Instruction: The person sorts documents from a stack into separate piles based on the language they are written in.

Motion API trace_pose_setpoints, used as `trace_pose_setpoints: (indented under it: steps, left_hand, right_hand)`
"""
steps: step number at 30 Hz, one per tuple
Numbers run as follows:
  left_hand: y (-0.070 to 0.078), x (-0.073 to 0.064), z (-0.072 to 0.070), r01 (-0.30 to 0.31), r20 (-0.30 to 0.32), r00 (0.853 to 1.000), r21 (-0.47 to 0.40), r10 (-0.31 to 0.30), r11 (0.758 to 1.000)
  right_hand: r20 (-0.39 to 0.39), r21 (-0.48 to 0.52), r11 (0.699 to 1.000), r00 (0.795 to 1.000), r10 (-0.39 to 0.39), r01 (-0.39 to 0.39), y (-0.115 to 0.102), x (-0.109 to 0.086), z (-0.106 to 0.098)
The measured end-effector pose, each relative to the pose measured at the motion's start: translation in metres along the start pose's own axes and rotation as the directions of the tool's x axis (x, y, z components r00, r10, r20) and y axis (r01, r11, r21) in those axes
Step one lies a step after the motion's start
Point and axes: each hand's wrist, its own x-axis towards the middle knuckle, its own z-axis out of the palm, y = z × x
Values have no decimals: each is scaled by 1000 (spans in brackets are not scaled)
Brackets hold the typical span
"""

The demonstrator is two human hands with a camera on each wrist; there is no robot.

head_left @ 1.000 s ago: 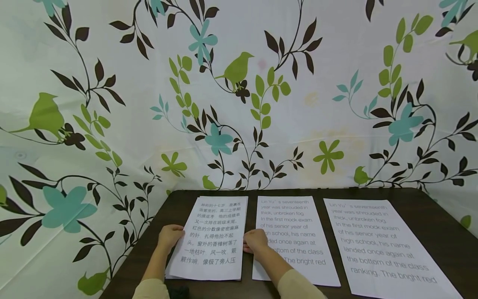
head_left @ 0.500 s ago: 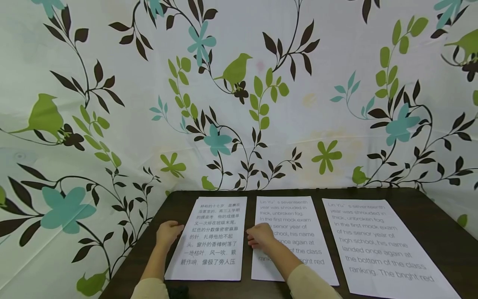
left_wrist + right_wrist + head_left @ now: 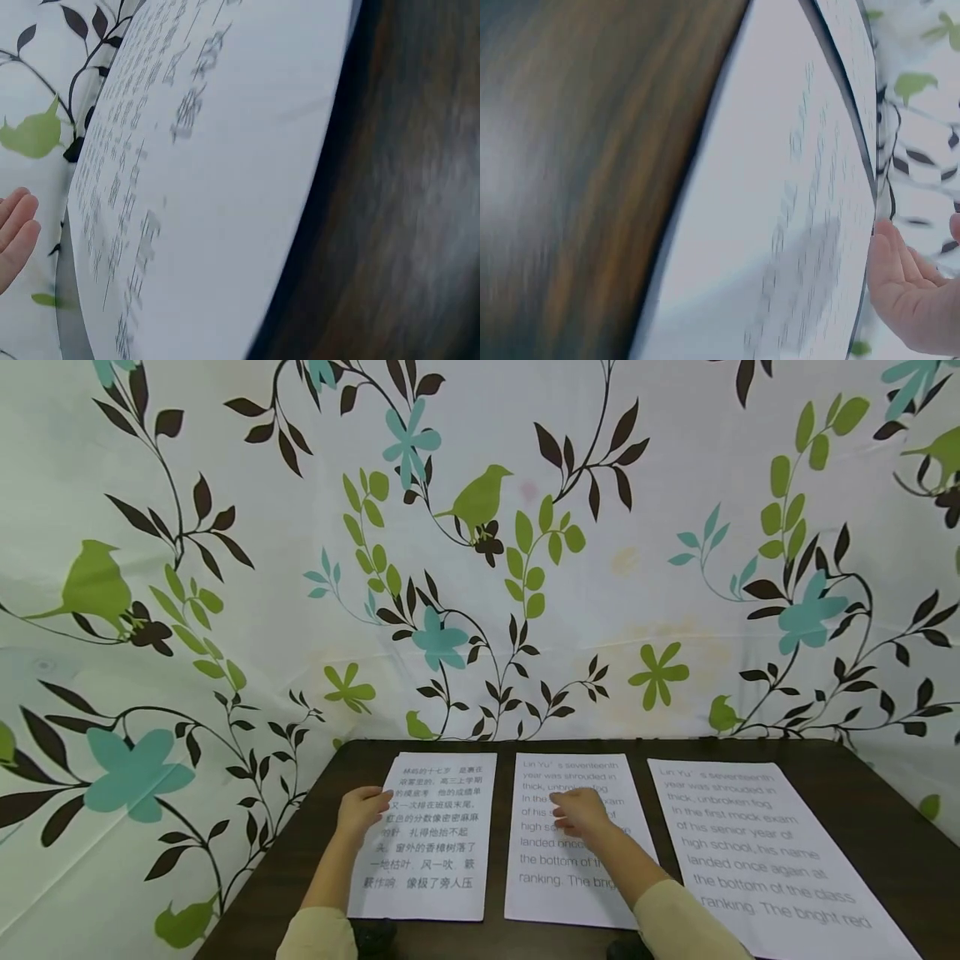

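Note:
A stack of white paper sheets with Chinese text (image 3: 427, 860) lies at the left of the dark table. My left hand (image 3: 363, 814) hovers over its left edge; in the left wrist view the fingers (image 3: 16, 236) are fairly straight and hold nothing. Sheets of paper with English text (image 3: 555, 902) lie in the middle. Above them is my right hand (image 3: 583, 817), hiding some of the lines; its fingers look loosely bent in the right wrist view, with nothing in them, and a shadow falls on the paper.
Another sheet with the same English text (image 3: 757, 852) lies at the right. The dark wooden table (image 3: 592, 747) ends at a hanging cloth (image 3: 600, 668) printed with birds, flowers and leaves. Dark strips of table separate the papers.
My right hand has left the right edge of the Chinese sheets and moved right, over the middle English sheets. My left hand has shifted slightly up and right over the Chinese stack.

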Motion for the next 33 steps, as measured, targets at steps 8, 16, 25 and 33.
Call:
trace_pose_setpoints:
  steps: [8, 16, 25, 33]
  left_hand:
    - [30, -18, 21, -3, 44, 999, -4, 3, 1000]
    - [100, -63, 43, 48, 139, 989, -28, -43, 998]
    - [115, -74, 75, 86, 237, 968, -16, -80, 996]
    - [117, -78, 97, 87, 294, 953, -27, -75, 996]
  right_hand:
    - [-76, -39, 998, 996, 43, -46, 6, 3, -43]
    - [-132, -31, 998, 990, 57, -61, 13, 2, -76]
    - [-199, -17, 995, 975, 97, -102, 45, 26, -100]
    - [-232, -18, 994, 968, 100, -107, 79, 49, -114]
